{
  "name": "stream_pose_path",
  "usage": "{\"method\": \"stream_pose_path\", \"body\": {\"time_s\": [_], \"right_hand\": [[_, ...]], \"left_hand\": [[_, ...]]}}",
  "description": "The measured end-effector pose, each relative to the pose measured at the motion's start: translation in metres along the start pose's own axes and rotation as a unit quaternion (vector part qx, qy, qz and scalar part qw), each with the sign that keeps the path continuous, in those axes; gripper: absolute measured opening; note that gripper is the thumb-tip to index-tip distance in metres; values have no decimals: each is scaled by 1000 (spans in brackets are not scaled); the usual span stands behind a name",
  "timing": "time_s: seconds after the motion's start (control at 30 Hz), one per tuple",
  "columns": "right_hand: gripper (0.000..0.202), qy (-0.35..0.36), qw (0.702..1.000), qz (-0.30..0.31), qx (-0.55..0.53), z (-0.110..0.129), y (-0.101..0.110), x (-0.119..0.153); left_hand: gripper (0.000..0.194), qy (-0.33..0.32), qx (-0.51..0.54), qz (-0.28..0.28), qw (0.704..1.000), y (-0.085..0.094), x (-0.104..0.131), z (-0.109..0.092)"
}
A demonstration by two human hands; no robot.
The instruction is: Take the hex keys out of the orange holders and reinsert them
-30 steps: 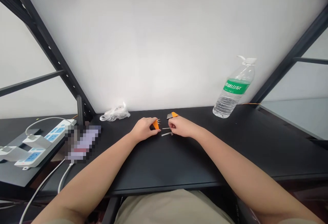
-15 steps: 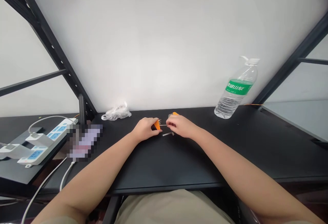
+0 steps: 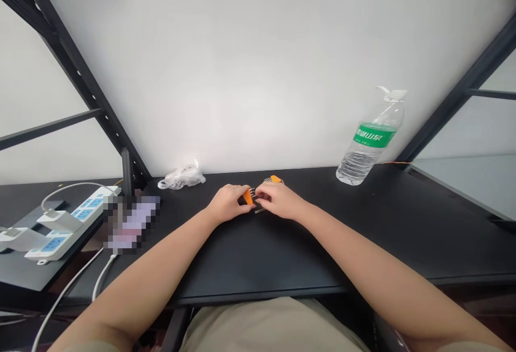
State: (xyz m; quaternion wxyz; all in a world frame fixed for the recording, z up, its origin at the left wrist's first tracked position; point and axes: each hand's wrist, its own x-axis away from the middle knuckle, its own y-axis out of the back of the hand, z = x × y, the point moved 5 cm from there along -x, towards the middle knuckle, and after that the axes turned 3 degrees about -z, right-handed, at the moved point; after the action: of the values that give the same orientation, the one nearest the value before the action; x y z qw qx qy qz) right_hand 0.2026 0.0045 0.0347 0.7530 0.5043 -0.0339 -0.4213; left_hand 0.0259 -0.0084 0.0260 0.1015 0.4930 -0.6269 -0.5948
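Observation:
My left hand point(image 3: 230, 202) pinches an orange holder point(image 3: 248, 196) between thumb and fingers, with thin metal keys sticking out of its right side. Right beside those keys, my right hand point(image 3: 280, 199) has its fingertips drawn together; what they grip, if anything, is too small to make out. A loose metal key point(image 3: 259, 210) lies on the black table just below, partly covered by my right hand. Behind my right hand rests a second orange piece point(image 3: 276, 179) with small metal tips along its left side.
A crumpled clear plastic bag point(image 3: 182, 176) lies by the wall. At the right stands a large water bottle point(image 3: 368, 139). A blurred phone point(image 3: 135, 223) with a cable and a white power strip point(image 3: 76, 225) are at the left. Black metal frames rise on both sides.
My right hand has moved slightly left, up to the keys in the orange holder, and now covers part of the loose key. The long key that spanned the gap between my hands no longer shows.

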Motion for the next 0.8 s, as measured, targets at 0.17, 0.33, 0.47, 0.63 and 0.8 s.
{"method": "stream_pose_path", "body": {"time_s": [0.17, 0.33, 0.47, 0.63, 0.8], "right_hand": [[14, 5, 1000, 7, 22, -6, 0, -1], [20, 9, 998, 25, 55, -3, -8, -1], [16, -43, 992, 31, 117, -20, -5, 0], [12, -83, 987, 114, 82, -48, 0, 4], [16, -86, 985, 149, 29, -52, 0, 6]], "left_hand": [[34, 8, 2, -8, 1000, -1, 1, 5], [31, -17, 8, 3, 1000, -3, 1, 0], [39, 8, 3, -7, 1000, -5, 1, 7], [48, 31, -7, -26, 999, -8, 3, 17], [47, 30, 8, -24, 999, -8, 3, 18]]}}
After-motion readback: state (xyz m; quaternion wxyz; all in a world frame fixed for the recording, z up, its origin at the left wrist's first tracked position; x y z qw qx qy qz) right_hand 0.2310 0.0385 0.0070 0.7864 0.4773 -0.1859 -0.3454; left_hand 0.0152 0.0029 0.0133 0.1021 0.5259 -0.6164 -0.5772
